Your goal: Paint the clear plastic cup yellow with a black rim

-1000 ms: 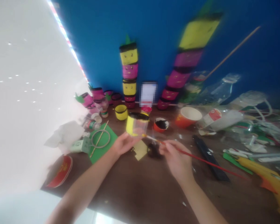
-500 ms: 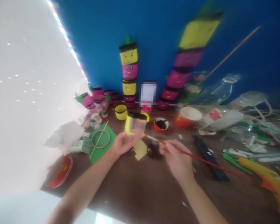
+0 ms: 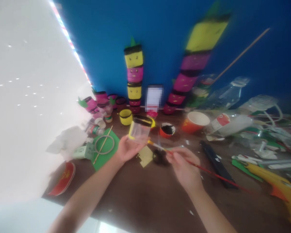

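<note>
My left hand [image 3: 129, 148] holds a clear plastic cup [image 3: 139, 130] from below, its fingers round the lower part. The cup has a black rim and yellow paint along its left side and lower edge. In my right hand [image 3: 184, 163] is a long red paintbrush [image 3: 206, 170], pinched near its bristle end. Its yellow-tipped bristles are close to the cup's bottom edge; whether they touch is hard to tell. Behind the cup a yellow-painted ring [image 3: 125, 117] stands on the table. Right of the cup sits a small red cup of black paint [image 3: 167, 130].
Under my hands lies a piece of yellowish paper [image 3: 145, 157]. A green sheet [image 3: 111, 142] carries a stick and a grey ring. To the right are an orange paper cup [image 3: 196, 122], a black strip [image 3: 217, 165], a yellow glue gun [image 3: 274, 179] and clear plastic bottles [image 3: 232, 92].
The cup has turned in my left hand, so its yellow side has shifted left and more clear plastic faces me. The brush's back end has dipped slightly.
</note>
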The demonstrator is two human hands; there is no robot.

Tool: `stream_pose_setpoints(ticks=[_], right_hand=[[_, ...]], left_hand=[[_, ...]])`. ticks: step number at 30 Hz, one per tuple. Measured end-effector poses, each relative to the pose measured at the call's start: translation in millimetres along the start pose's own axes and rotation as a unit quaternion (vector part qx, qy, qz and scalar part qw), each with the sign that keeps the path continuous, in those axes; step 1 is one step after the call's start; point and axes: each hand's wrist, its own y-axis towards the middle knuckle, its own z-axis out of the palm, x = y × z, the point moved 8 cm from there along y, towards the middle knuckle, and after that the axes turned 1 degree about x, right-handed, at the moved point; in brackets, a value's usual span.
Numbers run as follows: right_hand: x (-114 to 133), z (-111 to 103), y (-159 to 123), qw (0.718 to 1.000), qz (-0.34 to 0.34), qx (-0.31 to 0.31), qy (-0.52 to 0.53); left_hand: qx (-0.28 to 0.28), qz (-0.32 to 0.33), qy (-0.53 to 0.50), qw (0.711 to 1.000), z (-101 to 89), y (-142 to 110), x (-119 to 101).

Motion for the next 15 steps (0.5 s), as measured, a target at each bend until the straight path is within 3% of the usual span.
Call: stream_pose_setpoints(ticks=[15], right_hand=[[-7.7,2.8,-1.4,1.0,-0.006,0.017,-0.024]], left_hand=[[0.037,-0.003,0.02,0.999,2.9,-0.2,3.0]])
